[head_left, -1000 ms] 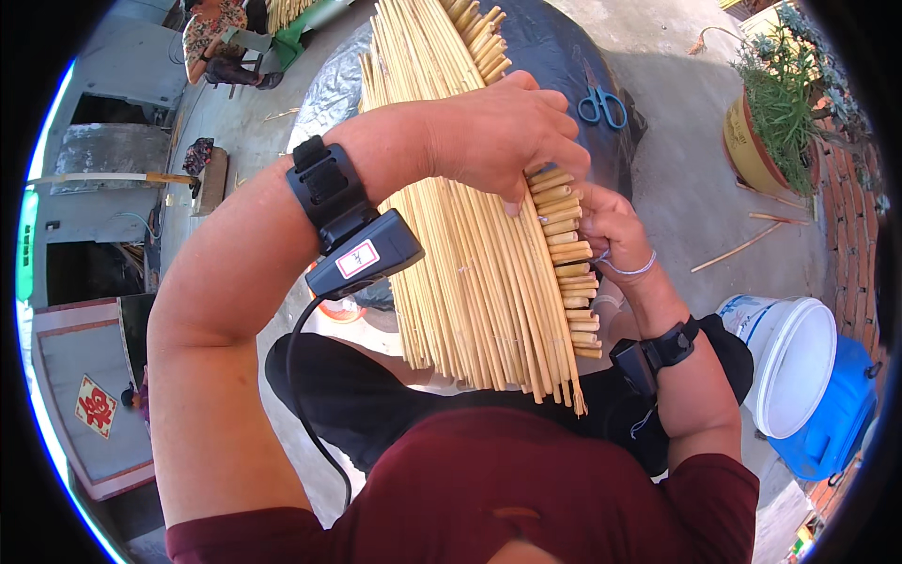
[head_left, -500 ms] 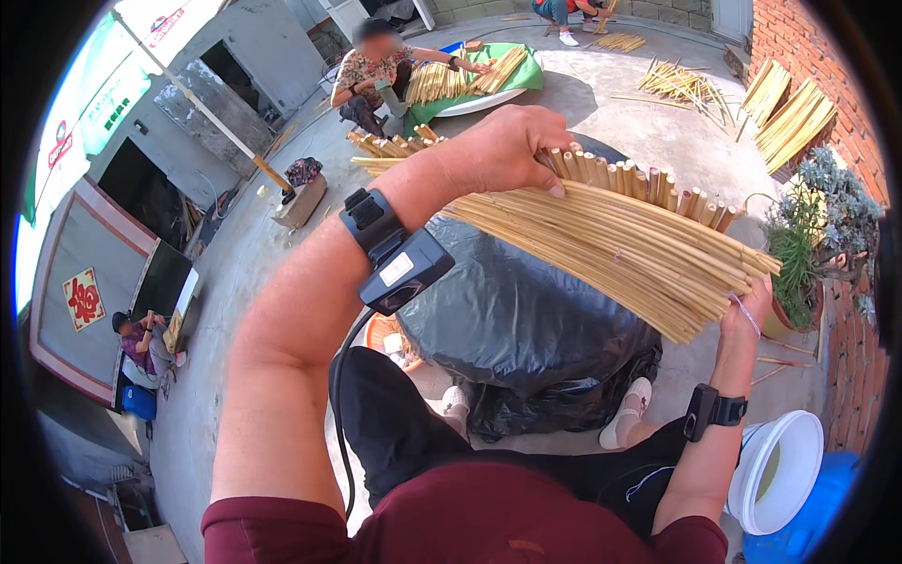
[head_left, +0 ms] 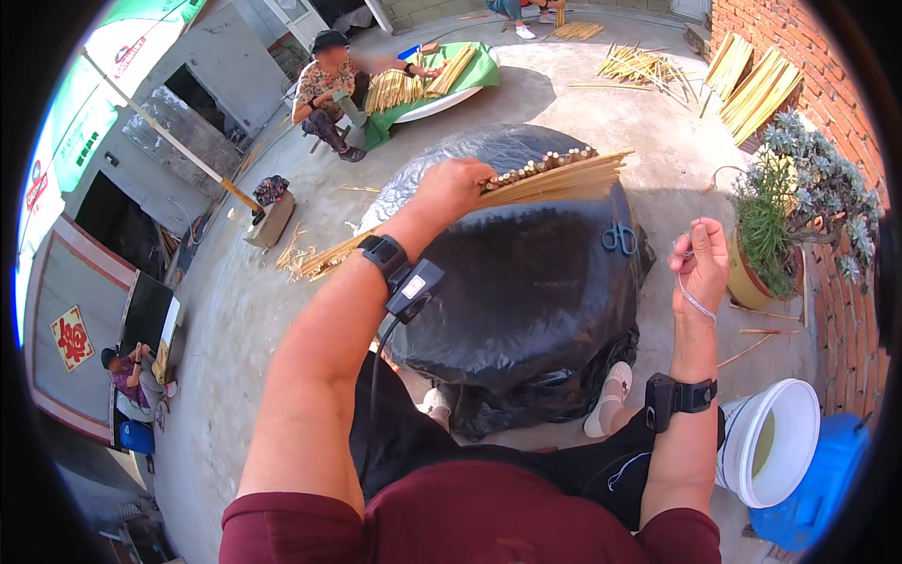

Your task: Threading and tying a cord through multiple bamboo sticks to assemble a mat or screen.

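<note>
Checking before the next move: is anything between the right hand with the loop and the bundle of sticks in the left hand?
Nothing visible. The left hand grips the stick bundle above the black-covered mound. The right hand, holding a thin band, is raised apart from it, with open air between. The scissors lie lower, on the cover.

Pale yellow bamboo sticks (head_left: 554, 179) lie over a glossy black plastic-covered mound (head_left: 526, 291), where blue-handled scissors (head_left: 619, 238) rest. Near right stand a white bucket (head_left: 780, 442) and blue container (head_left: 827, 489); far off, a green sheet (head_left: 470, 75) and red-brown brick wall (head_left: 827, 103)
</note>
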`<state>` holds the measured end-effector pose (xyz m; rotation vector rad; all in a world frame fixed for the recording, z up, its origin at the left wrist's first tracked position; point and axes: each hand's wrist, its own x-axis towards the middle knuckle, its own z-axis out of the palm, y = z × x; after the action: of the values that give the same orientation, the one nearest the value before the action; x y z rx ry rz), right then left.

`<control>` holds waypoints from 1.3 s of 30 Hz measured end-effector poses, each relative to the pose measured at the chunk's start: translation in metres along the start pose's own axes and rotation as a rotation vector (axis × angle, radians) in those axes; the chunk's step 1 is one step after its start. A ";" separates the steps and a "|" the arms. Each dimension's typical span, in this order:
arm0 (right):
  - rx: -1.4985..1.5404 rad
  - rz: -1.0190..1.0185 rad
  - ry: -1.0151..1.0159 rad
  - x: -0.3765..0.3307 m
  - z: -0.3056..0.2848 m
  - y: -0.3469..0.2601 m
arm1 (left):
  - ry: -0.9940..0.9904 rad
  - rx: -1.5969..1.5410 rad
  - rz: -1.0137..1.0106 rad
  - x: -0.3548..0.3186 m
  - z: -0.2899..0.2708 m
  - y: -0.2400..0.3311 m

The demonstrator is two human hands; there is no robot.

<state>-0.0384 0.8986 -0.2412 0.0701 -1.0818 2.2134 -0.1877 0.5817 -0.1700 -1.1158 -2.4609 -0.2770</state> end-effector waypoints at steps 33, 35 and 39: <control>-0.412 0.065 -0.539 -0.026 0.087 0.036 | -0.759 -0.730 -0.221 0.082 -0.068 0.045; -0.409 0.075 -0.529 -0.024 0.090 0.040 | -0.757 -0.657 -0.203 0.085 -0.064 0.045; -0.418 0.082 -0.495 -0.018 0.087 0.046 | -0.550 -0.398 -0.329 0.088 -0.054 0.063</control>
<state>-0.0712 0.8059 -0.2214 0.4123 -1.8256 2.0399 -0.1762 0.6629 -0.0811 -1.0293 -3.1877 -0.6570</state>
